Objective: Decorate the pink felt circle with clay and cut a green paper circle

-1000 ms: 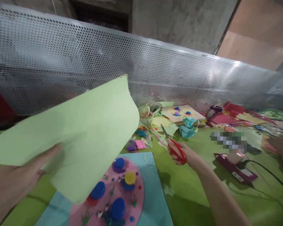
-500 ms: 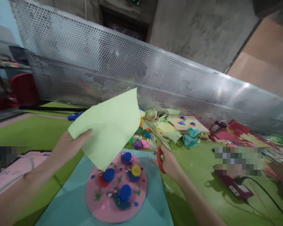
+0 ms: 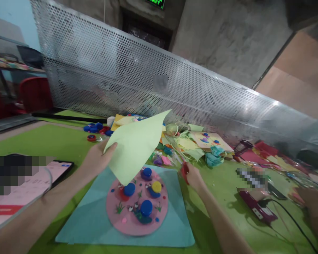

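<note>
My left hand (image 3: 96, 160) pinches the lower left edge of a light green paper sheet (image 3: 136, 144) and holds it up over the table. My right hand (image 3: 193, 176) is closed on red-handled scissors (image 3: 184, 171), just right of the sheet, with the blades pointing up and away. Under both hands lies a blue sheet (image 3: 95, 222) bearing a pink disc (image 3: 137, 208) stuck with blue and yellow bottle caps.
A heap of paper scraps (image 3: 190, 144) lies behind the scissors. A phone (image 3: 57, 171) sits at the left, loose blue caps (image 3: 94, 128) lie further back. A maroon device with a black cable (image 3: 257, 208) lies at the right. A perforated metal screen (image 3: 122, 77) bounds the table. Another person's hand (image 3: 311, 201) shows at far right.
The green sheet has moved away from the camera and now looks smaller, above the pink disc. The right hand with the scissors has shifted left toward it. The view has swung left.
</note>
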A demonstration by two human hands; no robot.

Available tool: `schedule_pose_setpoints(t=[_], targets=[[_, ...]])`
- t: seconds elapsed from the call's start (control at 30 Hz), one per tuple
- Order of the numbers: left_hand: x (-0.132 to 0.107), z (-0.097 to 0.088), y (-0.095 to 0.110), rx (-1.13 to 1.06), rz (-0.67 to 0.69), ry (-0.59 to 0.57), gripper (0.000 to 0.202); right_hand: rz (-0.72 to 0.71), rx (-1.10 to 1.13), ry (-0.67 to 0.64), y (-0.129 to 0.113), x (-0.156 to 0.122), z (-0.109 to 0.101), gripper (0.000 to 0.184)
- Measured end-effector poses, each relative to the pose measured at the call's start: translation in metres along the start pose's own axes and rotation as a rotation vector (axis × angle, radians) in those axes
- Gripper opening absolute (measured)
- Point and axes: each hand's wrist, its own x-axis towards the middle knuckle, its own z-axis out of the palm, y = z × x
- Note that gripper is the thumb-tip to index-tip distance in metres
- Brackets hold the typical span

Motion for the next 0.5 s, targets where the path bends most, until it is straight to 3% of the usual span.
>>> schedule_pose_setpoints(t=[0.17, 0.5], targets=[[0.006, -0.005, -0.004, -0.028, 0.033, 0.063, 0.040, 0.006, -0.070, -0.003, 0.032, 0.008, -0.027, 0.027], [0.015, -0.017, -0.013, -0.097, 0.090, 0.213, 0.042, -0.147, -0.218, -0.059, 0.027, 0.011, -0.009, 0.027]])
